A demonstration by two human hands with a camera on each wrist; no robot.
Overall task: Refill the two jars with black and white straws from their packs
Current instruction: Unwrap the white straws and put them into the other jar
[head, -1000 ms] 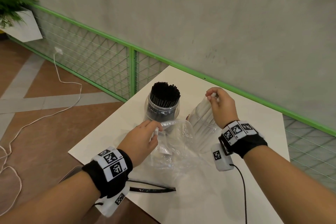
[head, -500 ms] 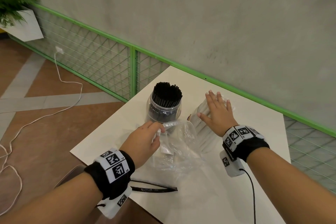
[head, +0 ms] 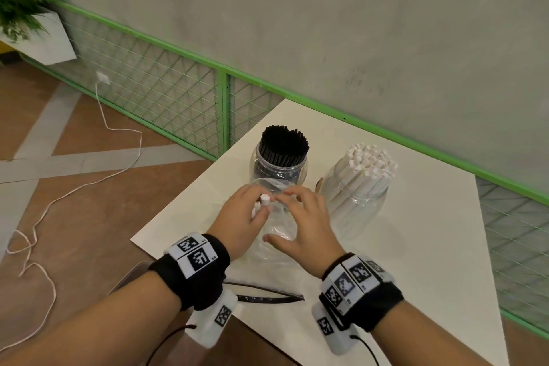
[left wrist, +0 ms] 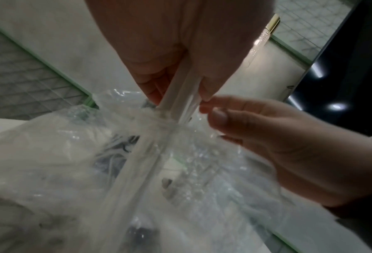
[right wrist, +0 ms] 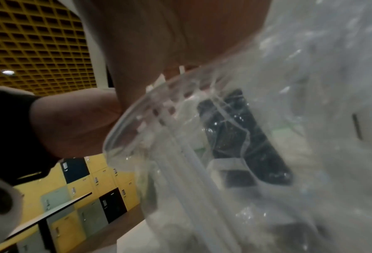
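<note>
On the white table point(head: 416, 246) stand two clear jars: one packed with black straws point(head: 281, 154) at the back left, and one full of white straws point(head: 361, 184) to its right. In front of them lies a crumpled clear plastic pack point(head: 277, 232). My left hand point(head: 243, 217) pinches a few white straws point(head: 264, 200) that run down into the pack point(left wrist: 137, 171). My right hand point(head: 300, 217) is on the pack beside them. Its curled fingers point(left wrist: 213, 106) hook the pack's mouth and its thumb is spread toward me. The pack's rim point(right wrist: 137, 116) passes under the right palm.
A flat black-edged empty wrapper point(head: 267, 297) lies at the table's near edge. A green mesh fence point(head: 178, 92) runs along the grey wall behind the table. A white cable point(head: 89, 175) trails on the floor at the left, below a planter point(head: 29, 24).
My right hand has left the top of the white straws in the jar and come to the pack. The left hand now holds white straws upright at the pack's mouth.
</note>
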